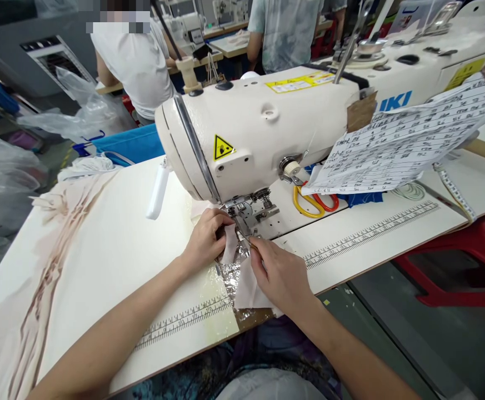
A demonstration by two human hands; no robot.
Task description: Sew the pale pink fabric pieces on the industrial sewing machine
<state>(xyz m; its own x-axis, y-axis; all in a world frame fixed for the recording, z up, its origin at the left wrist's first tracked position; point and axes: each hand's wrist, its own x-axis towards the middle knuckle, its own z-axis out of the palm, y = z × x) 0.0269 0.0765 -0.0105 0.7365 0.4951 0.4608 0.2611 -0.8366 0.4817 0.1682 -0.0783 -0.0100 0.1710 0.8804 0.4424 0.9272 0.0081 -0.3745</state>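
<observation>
Presently, both hands are working close together under the head of the sewing machine (246, 133). The left hand (206, 239) lies just beside the needle area, with its fingers bent and near each other, at a pale strip (229, 247); whether they pinch it, I cannot tell. The right hand (281, 272) is at the opposite side, over a pale cloth (250, 289). Its fingers are curled inward and rather close together, but what is between the tips is too small to tell, so I cannot say if they are clamped on something. The cloth lies in front of the machine, near the front edge of the table (154, 239), beside a shiny film (229, 273).

To the right of the needle area, scissors (309, 214) with one yellow and one red handle lie near a written paper (409, 144), which hangs at the machine. A printed ruler (367, 233) runs along the table, and a tape measure (454, 191) lies farther right. At the left, a long pinkish fabric (50, 283) lies gathered in folds. Behind the machine, a person in a white shirt (131, 64) is turned away.
</observation>
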